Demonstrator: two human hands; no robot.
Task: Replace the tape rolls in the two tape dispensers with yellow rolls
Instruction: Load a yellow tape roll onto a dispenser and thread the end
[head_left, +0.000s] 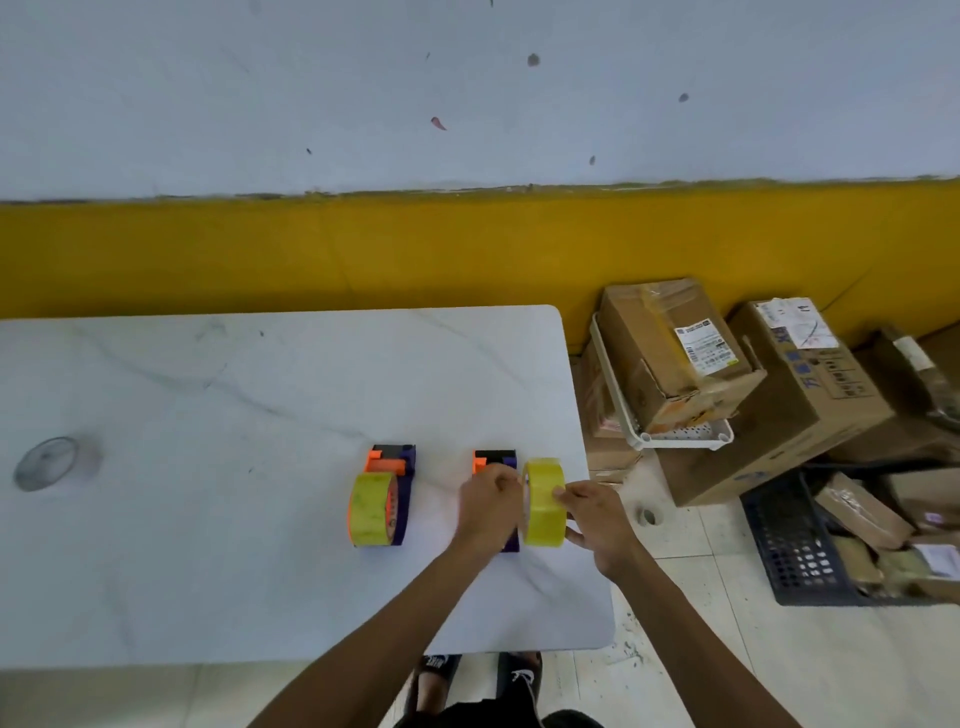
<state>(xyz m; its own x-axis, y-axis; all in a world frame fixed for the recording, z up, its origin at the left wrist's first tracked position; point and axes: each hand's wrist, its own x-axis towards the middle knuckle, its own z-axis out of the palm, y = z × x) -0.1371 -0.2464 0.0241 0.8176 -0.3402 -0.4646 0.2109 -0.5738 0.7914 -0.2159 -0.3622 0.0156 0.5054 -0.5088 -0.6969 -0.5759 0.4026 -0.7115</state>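
Here, a white marble-patterned table (208, 467) fills the left and centre of the head view, with two tape dispensers standing side by side near its right end. The left dispenser (396, 486), orange and purple, already carries a yellow roll (371, 509) seated on its hub; it lies at about 9 o'clock from the hands and well apart from them. The right dispenser (496, 462) is largely hidden beneath the left hand (488, 506), so only its orange and purple top at 12 o'clock of that hand and a purple edge at the hand's 5 o'clock are visible. The left hand is curled closed over this dispenser, knuckles upward; whether the fingers also touch the roll beside it cannot be told. The second yellow roll (543, 503) stands upright on edge, just beside the right dispenser at its 3 o'clock, between the two hands. The right hand (592, 519) grips this roll from the 3 o'clock side, thumb on the outer tape band and fingers partly folded round its lower right rim. On the floor at 2 to 3 o'clock of the table lie stacked cardboard boxes (779, 395), a white plastic basket (675, 436) and a dark crate (800, 551).
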